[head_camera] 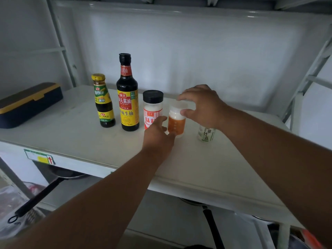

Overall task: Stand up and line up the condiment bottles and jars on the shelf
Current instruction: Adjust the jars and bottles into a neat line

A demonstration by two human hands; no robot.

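Nearest to the camera, the left hand [158, 135] rests on the shelf [75, 141] with its fingers [159, 121] nearly straight, touching the lower side of the orange jar [176, 124] and holding nothing. The right hand [203, 106] comes from above, and its thumb and fingers curl around the white cap of this jar. The jar stands upright, just beside the black-capped jar [152, 108]. I think the good way is to slide it slowly, keeping the base flat, until its front is even with the neighbours. Farther left stand the soy sauce bottle [128, 97] and the small sauce bottle [104, 103]. The bamboo salt jar [206, 134] is partly hidden under the right wrist.
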